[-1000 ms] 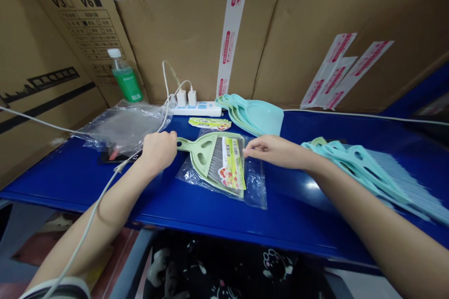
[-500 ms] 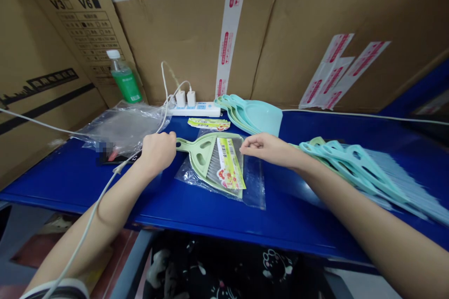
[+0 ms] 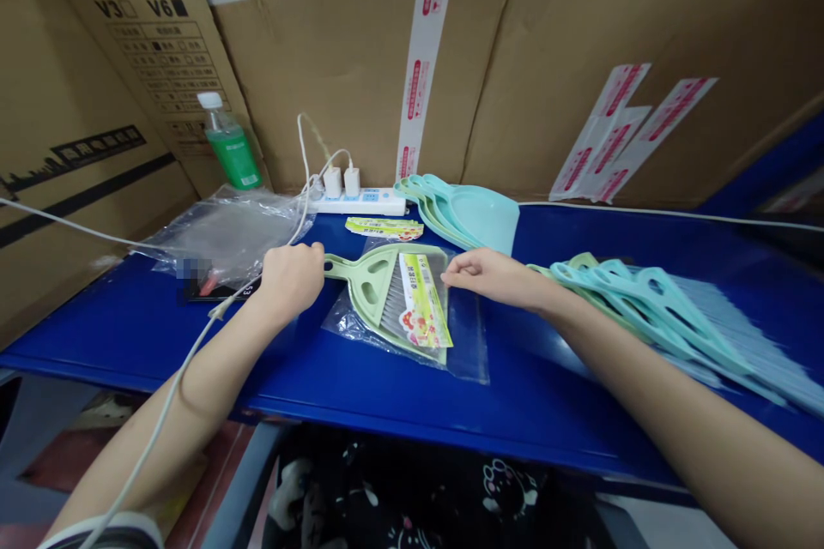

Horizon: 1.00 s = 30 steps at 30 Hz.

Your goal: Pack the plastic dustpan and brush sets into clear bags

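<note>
A green dustpan [image 3: 379, 279] with a small brush and a yellow printed label card [image 3: 421, 309] lies inside a clear plastic bag [image 3: 467, 334] on the blue table [image 3: 322, 377]. My left hand [image 3: 291, 277] is closed around the end of the dustpan's handle. My right hand [image 3: 490, 274] rests at the bag's right top edge, fingers pinched together on the plastic.
A stack of pale blue dustpans [image 3: 473, 214] sits behind, a pile of blue brushes [image 3: 669, 309] to the right. A loose label [image 3: 384, 228], power strip with chargers [image 3: 357, 199], green bottle [image 3: 230, 146], empty plastic bags [image 3: 222, 232] and a phone [image 3: 212, 287] lie left. Cardboard boxes [image 3: 360, 77] wall the back.
My right hand has shifted slightly left along the bag's edge and the label card sits a little more to the left. My left hand stays on the handle.
</note>
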Motion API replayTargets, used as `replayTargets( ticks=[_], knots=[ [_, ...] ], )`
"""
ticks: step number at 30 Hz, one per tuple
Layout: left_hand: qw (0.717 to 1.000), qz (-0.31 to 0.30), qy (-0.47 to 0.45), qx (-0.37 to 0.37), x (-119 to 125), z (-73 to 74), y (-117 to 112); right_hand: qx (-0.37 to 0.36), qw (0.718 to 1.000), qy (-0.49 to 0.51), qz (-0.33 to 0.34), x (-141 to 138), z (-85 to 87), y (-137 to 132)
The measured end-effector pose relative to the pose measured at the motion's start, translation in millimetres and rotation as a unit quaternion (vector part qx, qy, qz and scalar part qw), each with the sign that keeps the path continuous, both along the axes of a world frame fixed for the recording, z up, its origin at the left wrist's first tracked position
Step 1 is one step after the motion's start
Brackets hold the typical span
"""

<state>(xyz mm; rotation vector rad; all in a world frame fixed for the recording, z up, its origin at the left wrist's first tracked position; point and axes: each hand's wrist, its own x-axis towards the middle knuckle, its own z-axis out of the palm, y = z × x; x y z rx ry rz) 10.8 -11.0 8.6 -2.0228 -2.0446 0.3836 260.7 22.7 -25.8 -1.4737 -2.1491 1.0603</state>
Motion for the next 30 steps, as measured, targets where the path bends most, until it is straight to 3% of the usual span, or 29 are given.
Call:
replayTargets(
  ticks=[10, 17, 24, 30],
  knots=[
    [1.0, -0.002, 0.005, -0.002, 0, -0.6, 0, -0.106, 0.981, 0.145, -0.066, -2, 13.5, -4],
    [1.0, 0.0, 0.011, -0.005, 1, -0.3, -1, -0.103, 0.984, 0.147, -0.017, 3, 12.6, -2],
    [1.0, 0.003, 0.008, -0.004, 1, -1.8, -1, -0.096, 0.973, 0.212, 0.012, 3, 2.3, 1],
    [1.0, -0.002, 0.01, -0.006, -1, -1.9, 0, -0.023, 0.986, 0.131, 0.1, 2, -3.1, 2]
  ],
)
